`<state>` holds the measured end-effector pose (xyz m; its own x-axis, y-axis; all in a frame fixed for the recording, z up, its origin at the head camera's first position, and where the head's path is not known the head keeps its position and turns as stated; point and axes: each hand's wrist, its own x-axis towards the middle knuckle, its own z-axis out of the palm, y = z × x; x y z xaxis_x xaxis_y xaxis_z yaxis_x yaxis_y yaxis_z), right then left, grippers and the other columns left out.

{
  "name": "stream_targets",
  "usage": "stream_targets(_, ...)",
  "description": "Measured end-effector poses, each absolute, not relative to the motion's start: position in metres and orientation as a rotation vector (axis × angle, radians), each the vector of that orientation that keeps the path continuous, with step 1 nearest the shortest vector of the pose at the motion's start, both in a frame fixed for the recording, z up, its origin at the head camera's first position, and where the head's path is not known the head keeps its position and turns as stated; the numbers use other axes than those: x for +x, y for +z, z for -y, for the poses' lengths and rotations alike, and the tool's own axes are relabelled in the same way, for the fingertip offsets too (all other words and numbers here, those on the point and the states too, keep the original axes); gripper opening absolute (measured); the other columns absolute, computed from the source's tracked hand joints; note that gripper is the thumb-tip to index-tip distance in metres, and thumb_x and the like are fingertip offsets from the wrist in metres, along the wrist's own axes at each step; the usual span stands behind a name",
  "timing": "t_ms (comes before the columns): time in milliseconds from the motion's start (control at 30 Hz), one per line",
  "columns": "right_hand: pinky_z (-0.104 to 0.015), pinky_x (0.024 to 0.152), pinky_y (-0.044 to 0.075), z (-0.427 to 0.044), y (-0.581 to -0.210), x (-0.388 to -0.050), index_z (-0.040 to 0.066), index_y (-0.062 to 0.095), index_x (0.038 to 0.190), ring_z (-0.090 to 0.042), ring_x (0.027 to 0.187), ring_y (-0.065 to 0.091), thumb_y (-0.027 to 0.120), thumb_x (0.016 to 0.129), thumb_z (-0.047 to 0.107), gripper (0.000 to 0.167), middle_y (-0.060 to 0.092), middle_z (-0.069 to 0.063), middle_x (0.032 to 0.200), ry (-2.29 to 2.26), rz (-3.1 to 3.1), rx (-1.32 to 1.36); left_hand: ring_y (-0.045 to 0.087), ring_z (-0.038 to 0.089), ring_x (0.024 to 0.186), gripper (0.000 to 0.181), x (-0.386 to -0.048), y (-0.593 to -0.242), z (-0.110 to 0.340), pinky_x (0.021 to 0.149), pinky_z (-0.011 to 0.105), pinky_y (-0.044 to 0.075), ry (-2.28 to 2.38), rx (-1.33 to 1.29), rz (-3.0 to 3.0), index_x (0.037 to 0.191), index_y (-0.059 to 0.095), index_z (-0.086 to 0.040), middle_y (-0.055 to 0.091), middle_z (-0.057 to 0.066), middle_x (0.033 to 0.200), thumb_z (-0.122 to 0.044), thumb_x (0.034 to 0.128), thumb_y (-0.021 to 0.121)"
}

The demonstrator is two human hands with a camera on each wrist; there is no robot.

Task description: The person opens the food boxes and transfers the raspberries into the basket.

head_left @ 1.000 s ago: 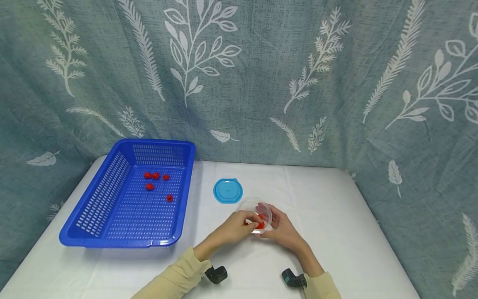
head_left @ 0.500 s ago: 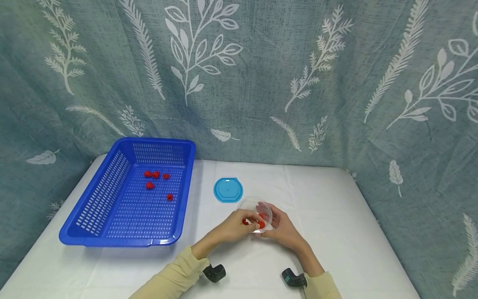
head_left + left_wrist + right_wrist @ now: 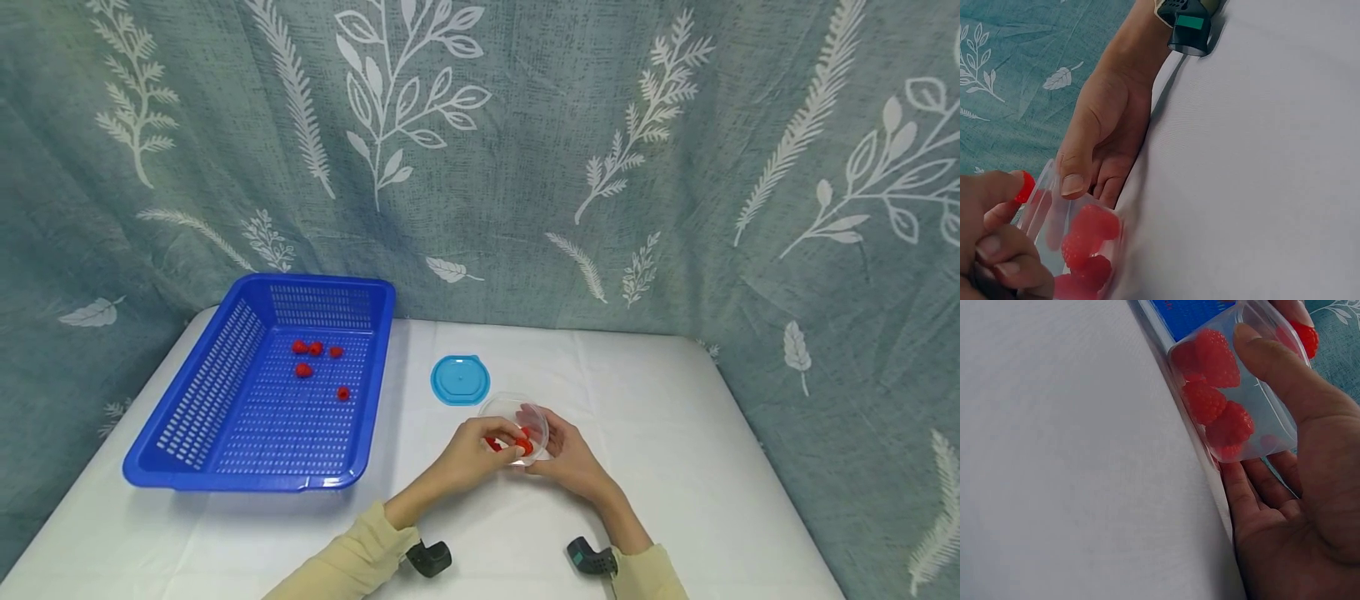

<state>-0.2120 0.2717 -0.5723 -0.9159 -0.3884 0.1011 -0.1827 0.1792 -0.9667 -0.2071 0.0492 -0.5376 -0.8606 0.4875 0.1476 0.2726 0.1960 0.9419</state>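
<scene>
My right hand (image 3: 570, 458) holds a clear plastic container (image 3: 491, 408) upright on the table, thumb on the near side and fingers round the far side. Several red raspberries (image 3: 1213, 356) lie at its bottom, seen through the wall in both wrist views. Over the container's mouth, my left hand (image 3: 468, 454) pinches one raspberry (image 3: 1025, 186) between thumb and fingertips. That same berry shows at the rim in the right wrist view. In the head view, the left fingers cover part of the container.
A blue perforated basket (image 3: 251, 482) stands on the left of the white table (image 3: 660, 417), with several raspberries (image 3: 303, 370) on its floor. Behind the container lies a round blue lid (image 3: 461, 380). A leaf-patterned curtain (image 3: 517, 167) hangs behind the table.
</scene>
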Motion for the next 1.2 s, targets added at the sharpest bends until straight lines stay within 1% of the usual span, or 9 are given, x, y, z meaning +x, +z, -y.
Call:
stream_targets(167,-0.016,0.109,0.037,-0.271,-0.57,-0.211,0.007,0.043,0.152,-0.036,0.145,0.04,0.086,0.075,0.001,0.088,0.048,-0.017,0.153,-1.815,-2.292,-0.532,0.058,0.012,0.092,0.023,-0.203,-0.536,-0.044,0.077,0.024,0.047,1.767,0.763,-2.268,0.119,0.073,-0.005,0.073,0.007,0.106,-0.01,0.0977,0.066)
stream_targets(300,-0.016,0.109,0.036,-0.27,-0.57,-0.211,0.006,0.043,0.152,-0.036,0.145,0.041,0.086,0.075,-0.001,0.089,0.05,-0.018,0.152,-1.815,-2.294,-0.527,0.056,0.011,0.094,0.022,-0.199,-0.531,-0.038,0.076,0.022,0.048,1.809,0.797,-2.213,0.119,0.073,-0.005,0.073,0.012,0.11,-0.01,0.0998,0.063)
stream_targets(500,-0.015,0.109,0.035,-0.27,-0.571,-0.211,0.006,0.042,0.153,-0.034,0.146,0.04,0.086,0.076,0.0,0.089,0.051,-0.017,0.152,-1.802,-2.304,-0.54,0.057,0.013,0.091,0.019,-0.189,-0.521,-0.029,0.067,0.019,0.048,1.823,0.781,-2.198,0.116,0.074,-0.01,0.072,0.004,0.112,-0.016,0.1005,0.065)
stream_targets(633,-0.017,0.11,0.035,-0.27,-0.571,-0.211,0.01,0.043,0.153,-0.032,0.146,0.04,0.087,0.076,0.003,0.089,0.051,-0.014,0.152,-1.775,-2.336,-0.53,0.059,0.012,0.083,0.019,-0.182,-0.512,-0.022,0.064,0.02,0.05,1.84,0.785,-2.188,0.116,0.074,-0.011,0.071,0.008,0.121,-0.019,0.1005,0.065)
stream_targets(700,-0.02,0.111,0.035,-0.27,-0.571,-0.211,0.012,0.043,0.153,-0.031,0.146,0.04,0.088,0.076,0.004,0.089,0.051,-0.013,0.152,-1.761,-2.352,-0.52,0.056,0.008,0.07,0.019,-0.178,-0.507,-0.016,0.058,0.019,0.047,1.85,0.769,-2.177,0.116,0.074,-0.013,0.069,0.008,0.126,-0.019,0.0998,0.067)
stream_targets(767,-0.023,0.112,0.035,-0.271,-0.572,-0.211,0.014,0.044,0.153,-0.031,0.147,0.04,0.089,0.076,0.006,0.089,0.051,-0.011,0.153,-1.747,-2.368,-0.511,0.048,0.005,0.056,0.019,-0.174,-0.501,-0.01,0.051,0.018,0.041,1.862,0.745,-2.163,0.116,0.075,-0.016,0.069,0.008,0.128,-0.019,0.0987,0.068)
stream_targets(900,-0.029,0.113,0.035,-0.271,-0.572,-0.212,0.014,0.044,0.153,-0.031,0.148,0.039,0.089,0.077,0.008,0.089,0.049,-0.011,0.154,-1.737,-2.379,-0.499,0.031,0.004,0.044,0.022,-0.168,-0.489,0.003,0.044,0.019,0.028,1.883,0.727,-2.162,0.117,0.075,-0.019,0.07,0.004,0.116,-0.017,0.0953,0.073)
stream_targets(1033,-0.031,0.113,0.035,-0.271,-0.572,-0.212,0.015,0.044,0.153,-0.03,0.147,0.039,0.089,0.077,0.009,0.089,0.049,-0.01,0.155,-1.73,-2.381,-0.471,0.029,0.004,0.045,0.024,-0.165,-0.479,0.017,0.044,0.02,0.026,1.9,0.752,-2.184,0.118,0.074,-0.016,0.071,0.004,0.107,-0.016,0.0942,0.074)
stream_targets(1200,-0.029,0.112,0.036,-0.271,-0.572,-0.212,0.015,0.043,0.153,-0.029,0.147,0.04,0.089,0.075,0.008,0.09,0.051,-0.01,0.153,-1.741,-2.355,-0.449,0.031,0.003,0.047,0.019,-0.165,-0.462,0.04,0.044,0.02,0.026,1.935,0.797,-2.27,0.113,0.076,-0.014,0.074,0.005,0.108,-0.013,0.0945,0.073)
